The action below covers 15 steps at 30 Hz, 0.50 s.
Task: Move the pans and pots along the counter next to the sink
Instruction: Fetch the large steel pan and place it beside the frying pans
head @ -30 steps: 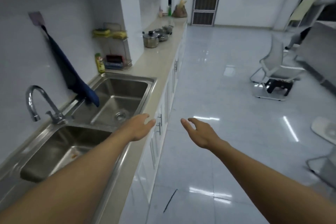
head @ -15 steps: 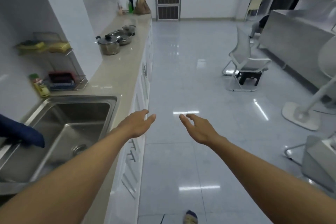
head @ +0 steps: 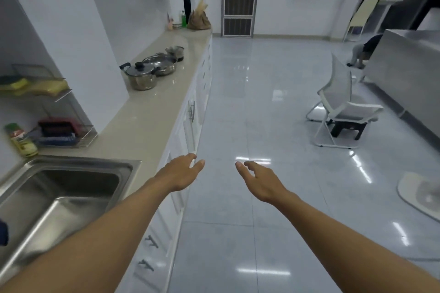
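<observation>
Hands were both empty: left hand (head: 181,172) and right hand (head: 259,181) stretched forward, fingers loose and parted, gripping nothing, out over the floor just off the counter (head: 152,116) edge. Sink (head: 71,188) lay close by on the left, below the left forearm.

Cookware sat well ahead of the hands and to the left, far along the counter, 3 pieces in a row touching or nearly so: lidded pot (head: 141,76) nearest, wide lidded pan (head: 162,64) behind it, small pot (head: 175,52) farthest.

Handling, judged: steel, rigid, probably moderately heavy; the polished sides looked slippery. Lids rested loose, so they could slide or rattle if tipped. Best hold on the nearest pot seemed its 2 dark side handles, 1 per hand, kept level.

Hard to make out: contents of any vessel, the pan's handles, and whether the small pot's lid was glass. Sink's near part was cut off by the frame edge.
</observation>
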Tool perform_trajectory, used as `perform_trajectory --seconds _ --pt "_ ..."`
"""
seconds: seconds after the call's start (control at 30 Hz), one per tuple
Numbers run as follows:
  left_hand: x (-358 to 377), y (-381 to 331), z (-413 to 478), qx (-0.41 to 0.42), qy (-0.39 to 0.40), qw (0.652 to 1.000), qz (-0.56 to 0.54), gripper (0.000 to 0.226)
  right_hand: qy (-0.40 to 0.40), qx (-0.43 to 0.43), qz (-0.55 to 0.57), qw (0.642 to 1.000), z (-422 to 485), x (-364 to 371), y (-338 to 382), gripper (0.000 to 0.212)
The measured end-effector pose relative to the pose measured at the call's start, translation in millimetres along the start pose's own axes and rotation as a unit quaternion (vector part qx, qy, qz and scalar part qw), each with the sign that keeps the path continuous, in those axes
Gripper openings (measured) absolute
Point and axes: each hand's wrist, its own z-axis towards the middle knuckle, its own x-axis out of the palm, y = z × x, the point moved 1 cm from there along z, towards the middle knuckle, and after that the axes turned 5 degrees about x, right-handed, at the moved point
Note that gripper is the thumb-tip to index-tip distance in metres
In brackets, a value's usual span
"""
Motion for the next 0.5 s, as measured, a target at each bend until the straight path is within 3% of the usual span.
perform_trajectory --seconds 0.5 --pt "-99 40 245 -0.009 -0.004 1.0 0.015 0.069 0.0 0.008 0.028 1.0 251 -27 62 0.079"
